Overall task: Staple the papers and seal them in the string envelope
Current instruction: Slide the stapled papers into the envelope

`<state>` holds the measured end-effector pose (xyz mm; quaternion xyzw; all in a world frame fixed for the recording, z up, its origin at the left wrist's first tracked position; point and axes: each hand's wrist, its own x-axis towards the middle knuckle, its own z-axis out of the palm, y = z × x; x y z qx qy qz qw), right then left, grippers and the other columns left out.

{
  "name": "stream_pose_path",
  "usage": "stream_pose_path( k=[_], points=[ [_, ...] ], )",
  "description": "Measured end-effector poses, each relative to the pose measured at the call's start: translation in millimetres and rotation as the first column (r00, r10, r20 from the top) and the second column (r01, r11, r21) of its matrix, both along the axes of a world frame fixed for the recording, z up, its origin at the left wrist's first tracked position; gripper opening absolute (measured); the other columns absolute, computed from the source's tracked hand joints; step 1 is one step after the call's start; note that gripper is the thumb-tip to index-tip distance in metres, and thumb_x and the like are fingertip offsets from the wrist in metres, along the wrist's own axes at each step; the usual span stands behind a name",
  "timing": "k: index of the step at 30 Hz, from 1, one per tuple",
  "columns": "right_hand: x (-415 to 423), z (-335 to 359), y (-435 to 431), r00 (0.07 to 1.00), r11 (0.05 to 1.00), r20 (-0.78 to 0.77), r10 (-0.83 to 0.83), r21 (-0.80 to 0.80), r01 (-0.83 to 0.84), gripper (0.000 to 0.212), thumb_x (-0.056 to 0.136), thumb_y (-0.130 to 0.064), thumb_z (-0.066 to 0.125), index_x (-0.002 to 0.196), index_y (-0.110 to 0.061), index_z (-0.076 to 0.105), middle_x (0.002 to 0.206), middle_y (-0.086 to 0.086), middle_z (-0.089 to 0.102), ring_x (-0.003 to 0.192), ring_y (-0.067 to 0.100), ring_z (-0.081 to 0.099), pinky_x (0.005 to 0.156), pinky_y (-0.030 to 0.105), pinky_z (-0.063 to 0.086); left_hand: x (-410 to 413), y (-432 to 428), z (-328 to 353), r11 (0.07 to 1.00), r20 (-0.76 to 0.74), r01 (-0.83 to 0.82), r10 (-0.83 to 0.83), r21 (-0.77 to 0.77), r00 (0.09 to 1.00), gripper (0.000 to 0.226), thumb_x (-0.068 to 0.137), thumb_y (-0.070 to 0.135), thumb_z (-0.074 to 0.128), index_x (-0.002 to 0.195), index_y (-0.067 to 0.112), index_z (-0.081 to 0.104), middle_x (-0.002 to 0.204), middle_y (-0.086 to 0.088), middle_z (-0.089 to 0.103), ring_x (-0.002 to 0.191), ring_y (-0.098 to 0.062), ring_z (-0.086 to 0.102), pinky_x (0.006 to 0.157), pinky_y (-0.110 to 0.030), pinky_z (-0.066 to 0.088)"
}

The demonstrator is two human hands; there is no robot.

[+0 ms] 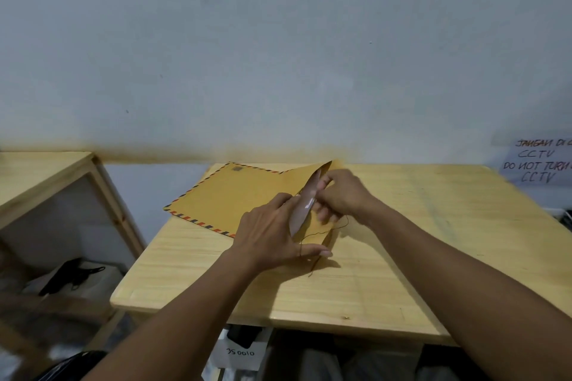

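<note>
A brown string envelope (pixel 229 195) with a red-and-blue striped border lies flat on the wooden table (pixel 387 272), its mouth facing right. White papers (pixel 305 206) stick partly out of the mouth. My left hand (pixel 272 235) presses on the envelope's near right part, fingers against the opening. My right hand (pixel 340 195) grips the papers and the flap at the mouth. A thin dark string (pixel 312 244) trails from the flap over my left thumb onto the table. No stapler is in view.
A wooden shelf unit (pixel 46 182) stands to the left with a dark object (pixel 66 275) inside. A handwritten paper sign (pixel 538 161) hangs on the wall at right. A white label (pixel 240 353) shows under the table's near edge.
</note>
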<state>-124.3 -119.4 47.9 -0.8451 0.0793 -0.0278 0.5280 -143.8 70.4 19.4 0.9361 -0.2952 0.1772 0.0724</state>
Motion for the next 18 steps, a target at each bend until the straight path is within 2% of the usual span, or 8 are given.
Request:
stream_pose_path(
  k=[2,3,6,8,10,12,16,18],
  points=[
    [-2.1,-5.3,-25.4,0.972,0.973,0.138,-0.192,-0.104,0.207,0.011,0.091,-0.019,0.066,0.095,-0.01,0.062,0.089,0.011,0.073,0.077,0.026,0.071,0.06,0.032,0.052,-5.7,0.5,-2.0,1.0,0.0,-0.004,0.004,-0.004,1.0,0.117,0.058,0.1,0.043,0.151,0.028,0.036,0.14,0.007,0.055,0.101,-0.02,0.066,0.072,-0.037,0.059],
    [-7.2,-9.2,-36.9,0.964,0.96,0.129,-0.23,-0.132,0.247,0.019,0.089,-0.029,0.069,0.098,-0.013,0.063,0.098,0.007,0.069,0.088,0.025,0.067,0.067,0.033,0.05,-8.9,0.2,-3.3,1.0,0.004,-0.001,0.001,-0.013,1.0,0.116,0.058,0.1,0.043,0.151,0.031,0.034,0.138,0.007,0.056,0.101,-0.021,0.067,0.072,-0.038,0.059],
    [-24.6,-25.6,-51.2,0.991,0.989,-0.129,-0.019,-0.148,0.0,0.045,0.086,-0.05,0.072,0.102,-0.008,0.071,0.096,0.003,0.065,0.09,0.021,0.06,0.07,0.032,0.043,-14.5,-2.1,-6.9,0.999,0.021,0.009,-0.008,-0.03,1.0,0.114,0.058,0.099,0.043,0.149,0.032,0.033,0.135,0.005,0.059,0.096,-0.023,0.068,0.068,-0.037,0.059],
    [-32.0,-31.4,-48.6,0.979,0.972,-0.169,0.117,-0.182,-0.147,0.038,0.086,-0.045,0.073,0.085,-0.006,0.075,0.083,0.001,0.069,0.08,0.019,0.062,0.071,0.032,0.045,-15.2,-2.7,-9.0,1.0,0.009,-0.008,0.008,-0.03,1.0,0.115,0.059,0.099,0.045,0.148,0.027,0.041,0.136,0.006,0.058,0.096,-0.021,0.068,0.067,-0.034,0.057],
    [-36.0,-30.4,-40.9,0.975,0.957,-0.153,0.16,-0.218,-0.191,0.028,0.09,-0.03,0.073,0.07,-0.01,0.068,0.072,0.0,0.064,0.072,0.015,0.057,0.069,0.031,0.045,-16.1,-2.3,-9.4,0.999,0.027,-0.008,0.009,-0.034,1.0,0.115,0.06,0.099,0.045,0.148,0.026,0.042,0.137,0.007,0.057,0.096,-0.02,0.067,0.066,-0.033,0.057],
    [-36.8,-31.3,-33.7,0.979,0.956,-0.125,0.16,-0.229,-0.186,0.027,0.093,-0.022,0.069,0.069,-0.013,0.061,0.072,0.003,0.061,0.071,0.017,0.055,0.07,0.033,0.045,-17.1,-0.2,-8.4,0.999,0.014,-0.009,0.01,-0.033,1.0,0.116,0.059,0.1,0.043,0.149,0.027,0.041,0.139,0.007,0.056,0.097,-0.019,0.067,0.067,-0.033,0.057],
    [-43.2,-21.2,-27.1,0.971,0.968,-0.081,0.225,0.135,-0.213,0.019,0.1,-0.017,0.058,0.084,-0.009,0.065,0.075,0.008,0.067,0.066,0.016,0.055,0.06,0.028,0.041,-19.1,7.8,-3.4,0.992,-0.197,-0.01,-0.014,-0.122,0.98,0.107,0.059,0.101,0.04,0.139,0.031,0.047,0.135,0.009,0.059,0.104,-0.014,0.064,0.08,-0.04,0.058],
    [-45.0,-10.4,-27.5,0.957,0.951,-0.077,0.279,0.163,-0.264,0.017,0.102,-0.018,0.055,0.089,-0.011,0.064,0.075,0.003,0.071,0.069,0.015,0.058,0.062,0.027,0.041,-21.9,10.1,0.1,0.973,-0.34,-0.03,-0.05,-0.229,0.939,0.094,0.065,0.099,0.033,0.131,0.033,0.044,0.122,0.008,0.067,0.099,-0.014,0.066,0.084,-0.043,0.057]
  ],
)
